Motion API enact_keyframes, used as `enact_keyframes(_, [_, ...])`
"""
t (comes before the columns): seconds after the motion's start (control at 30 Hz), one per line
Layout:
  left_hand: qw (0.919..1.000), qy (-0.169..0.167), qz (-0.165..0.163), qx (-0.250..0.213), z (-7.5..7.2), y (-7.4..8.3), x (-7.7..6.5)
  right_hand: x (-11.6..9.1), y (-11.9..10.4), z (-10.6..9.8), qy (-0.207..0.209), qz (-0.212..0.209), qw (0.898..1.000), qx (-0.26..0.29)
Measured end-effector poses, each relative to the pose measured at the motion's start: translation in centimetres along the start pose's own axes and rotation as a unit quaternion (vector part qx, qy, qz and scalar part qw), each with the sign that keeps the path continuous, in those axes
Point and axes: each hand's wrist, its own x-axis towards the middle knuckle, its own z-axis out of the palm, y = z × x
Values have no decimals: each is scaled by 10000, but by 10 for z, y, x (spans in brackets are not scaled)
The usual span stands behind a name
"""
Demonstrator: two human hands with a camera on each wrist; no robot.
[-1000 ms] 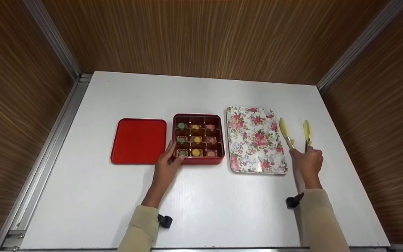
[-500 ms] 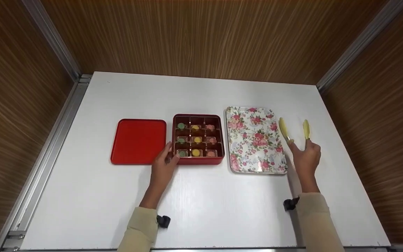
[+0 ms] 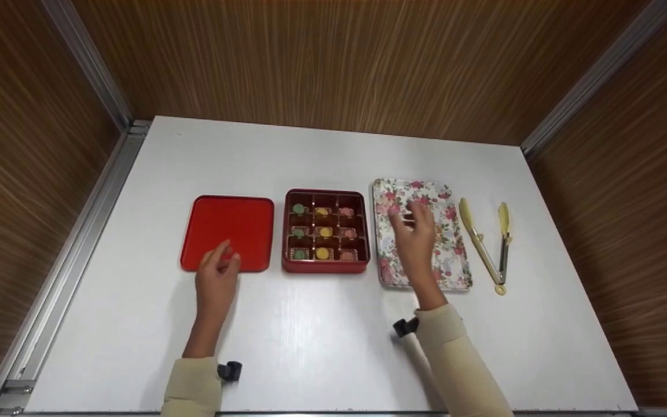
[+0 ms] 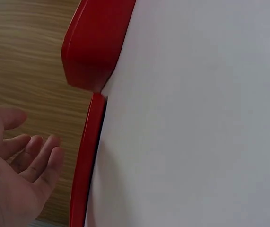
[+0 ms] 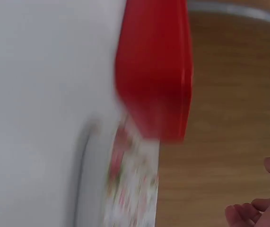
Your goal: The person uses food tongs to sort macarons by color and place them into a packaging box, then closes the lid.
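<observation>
My left hand [image 3: 216,284] hovers at the front edge of the red lid [image 3: 232,226], fingers loosely bent and holding nothing. In the left wrist view the same hand [image 4: 21,170] is apart from the lid's rim [image 4: 83,165]. Over the floral tray [image 3: 388,266] is my right hand [image 3: 417,243], its fingers relaxed with nothing between them. Between the two stands a red box [image 3: 326,266] divided into compartments, with green, yellow and pink sweets inside. A pair of yellow-tipped tongs [image 3: 488,260] lies spread on the table, right of the tray.
The white table [image 3: 322,347] carries all these things in a row. Wood-grain panels [image 3: 333,63] close off the back and both sides, with a metal rail [image 3: 87,231] along the left edge.
My right hand has let go of the tongs, which now lie on the table, and moved left over the tray. My left hand has left the box and moved left to the lid.
</observation>
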Motion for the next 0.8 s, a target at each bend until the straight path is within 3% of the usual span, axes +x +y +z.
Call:
enact_keyframes(0.17, [9990, 352, -220, 134, -29, -11, 3, -13, -33, 62, -468, -98, 9988, 86])
enact_keyframes(0.37, [9949, 701, -569, 442, -49, -26, 10, -22, -62, 128, -744, -355, 9965, 164])
enact_keyframes(0.57, [9914, 827, -855, 538, -59, -34, 13, -33, -81, 180, -818, -256, 9958, 329])
enact_keyframes(0.8, [9893, 854, -1044, 563, -58, -36, 17, -54, -91, 222, -878, 200, 9952, 382])
